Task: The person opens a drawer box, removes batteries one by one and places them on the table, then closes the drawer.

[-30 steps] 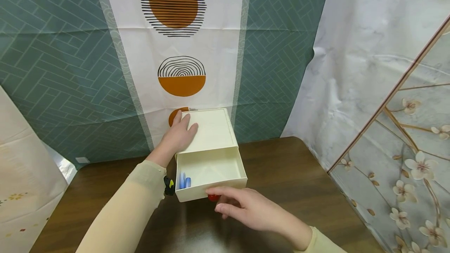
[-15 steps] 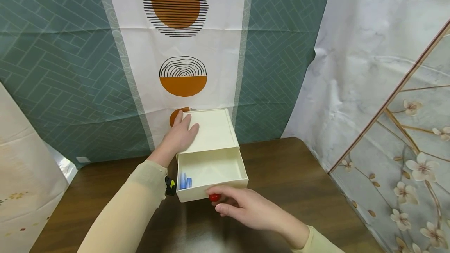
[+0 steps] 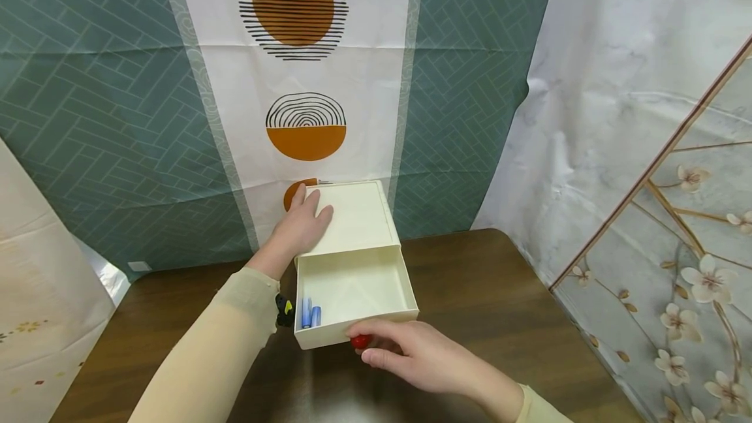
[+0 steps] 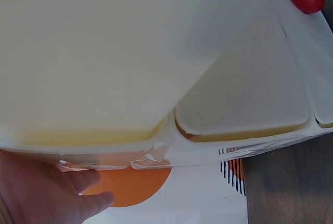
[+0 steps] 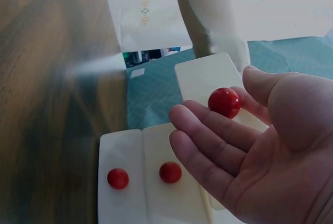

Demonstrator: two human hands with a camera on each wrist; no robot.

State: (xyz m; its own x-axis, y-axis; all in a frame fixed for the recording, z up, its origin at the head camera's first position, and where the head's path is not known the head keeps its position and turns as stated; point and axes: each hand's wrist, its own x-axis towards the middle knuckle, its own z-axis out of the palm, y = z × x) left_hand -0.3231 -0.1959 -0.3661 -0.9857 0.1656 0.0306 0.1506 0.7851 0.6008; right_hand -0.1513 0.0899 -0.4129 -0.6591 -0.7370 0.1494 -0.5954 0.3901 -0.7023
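Observation:
A cream cabinet [image 3: 361,217] stands at the back of the table with its top drawer [image 3: 329,337] pulled out. Two small blue cylinders [image 3: 311,315], which look like batteries, lie in the drawer's front left corner. My left hand [image 3: 301,226] rests on the cabinet's top with fingers spread; the left wrist view catches part of this hand [image 4: 49,193] at the cabinet's edge. With my right hand [image 3: 414,352] I hold the drawer's round red knob [image 3: 360,342]. In the right wrist view, the index finger passes behind the knob [image 5: 225,103] while the thumb stands apart.
Lower drawer fronts carry red knobs [image 5: 118,179] in the right wrist view. A dark wooden table [image 3: 470,292] lies under the cabinet. Patterned cloth [image 3: 458,116] hangs close behind it. A black item [image 3: 284,311] with a yellow-green mark sits by my left wrist.
Within the last half second, my right hand and the drawer have come a little nearer to me, with the blue cylinders in it. My left hand stays on the cabinet's top.

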